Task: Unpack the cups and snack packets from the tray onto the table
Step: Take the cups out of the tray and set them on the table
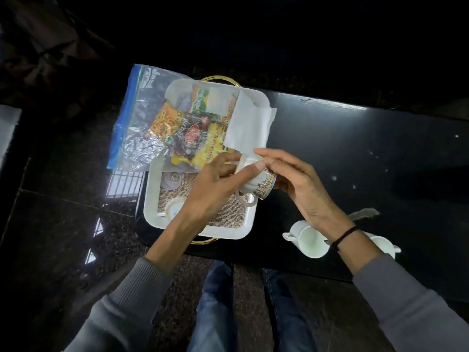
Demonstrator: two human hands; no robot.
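A white tray with a woven mat and gold handles rests on the black table's left end. Above its right edge my left hand and my right hand both grip a patterned white cup, tilted on its side and partly wrapped in white tissue paper. One white cup lies in the tray beside a small glass piece. Snack packets fill the tray's far half, some inside a clear zip bag. Two white cups stand on the table under my right forearm.
The black table extends to the right, with small white specks on it. A crumpled piece of paper lies beyond my right wrist. Dark stone floor and my legs are below the table's near edge.
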